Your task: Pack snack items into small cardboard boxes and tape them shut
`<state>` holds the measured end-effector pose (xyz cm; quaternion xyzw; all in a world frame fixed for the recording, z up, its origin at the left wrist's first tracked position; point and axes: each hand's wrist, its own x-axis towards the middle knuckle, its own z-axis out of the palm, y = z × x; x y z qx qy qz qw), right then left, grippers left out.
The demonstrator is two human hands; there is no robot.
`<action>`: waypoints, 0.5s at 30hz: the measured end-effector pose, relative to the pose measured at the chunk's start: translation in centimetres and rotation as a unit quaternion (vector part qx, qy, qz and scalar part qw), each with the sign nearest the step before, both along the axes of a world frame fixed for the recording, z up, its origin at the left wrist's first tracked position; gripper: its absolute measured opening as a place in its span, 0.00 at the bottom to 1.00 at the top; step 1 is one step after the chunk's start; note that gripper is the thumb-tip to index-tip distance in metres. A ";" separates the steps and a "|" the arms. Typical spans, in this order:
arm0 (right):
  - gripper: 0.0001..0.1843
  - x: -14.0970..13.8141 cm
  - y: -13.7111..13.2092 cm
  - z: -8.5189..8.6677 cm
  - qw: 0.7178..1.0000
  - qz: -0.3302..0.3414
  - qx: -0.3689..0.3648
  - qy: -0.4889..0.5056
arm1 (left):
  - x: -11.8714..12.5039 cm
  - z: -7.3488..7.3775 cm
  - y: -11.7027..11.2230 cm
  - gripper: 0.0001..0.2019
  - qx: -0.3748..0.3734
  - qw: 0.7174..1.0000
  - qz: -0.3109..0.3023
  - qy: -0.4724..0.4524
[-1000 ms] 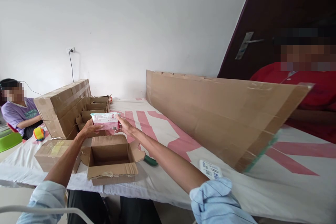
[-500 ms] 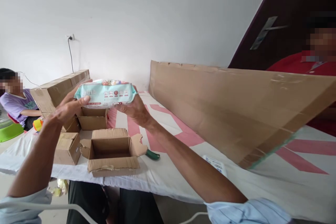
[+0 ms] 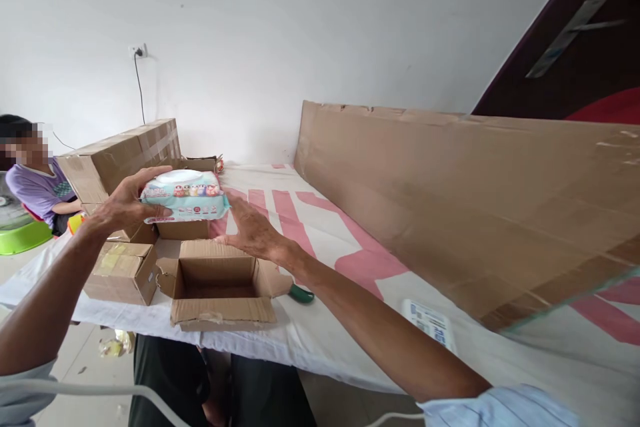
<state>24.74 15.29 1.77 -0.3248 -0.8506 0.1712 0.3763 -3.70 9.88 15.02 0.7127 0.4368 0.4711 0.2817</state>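
A pale teal pack of wet wipes [image 3: 187, 200] with a white lid on top is held up over the cloth-covered table. My left hand [image 3: 123, 205] grips its left end, thumb on the front side and fingers behind. At the pack's right end is my right hand [image 3: 253, 230], its thumb and fingers spread; its fingertips are close to the wrapper, and I cannot tell whether they touch. Below stands a small cardboard box [image 3: 223, 312] with its flaps open and its inside showing. A dark green handle-like object [image 3: 301, 293] lies beside the box's right flap.
At left are a closed small carton [image 3: 123, 273] and stacked long cartons [image 3: 115, 153]. A large cardboard panel [image 3: 450, 200] stands along the right. A white-and-blue packet [image 3: 429, 323] lies on the tablecloth [image 3: 345, 340]. A person in purple [image 3: 37, 193] sits at far left.
The wipes pack has come lower and tilted, so its lid now shows. My right hand's grip on its right end has loosened and the fingers have spread. The view has shifted right.
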 end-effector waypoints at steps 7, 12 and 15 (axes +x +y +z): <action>0.14 0.9 -0.5 -3.6 0.925 -0.022 -0.097 -0.368 | -5.5 -2.8 4.5 0.41 0.065 0.971 0.062 0.223; 0.09 1.9 -2.6 -4.2 0.927 0.017 -0.091 -0.363 | -6.8 -7.2 7.3 0.43 0.039 0.922 0.073 0.377; 0.13 2.6 -3.1 -4.2 0.933 0.017 -0.107 -0.343 | -6.1 -10.2 8.4 0.43 0.007 0.908 0.050 0.416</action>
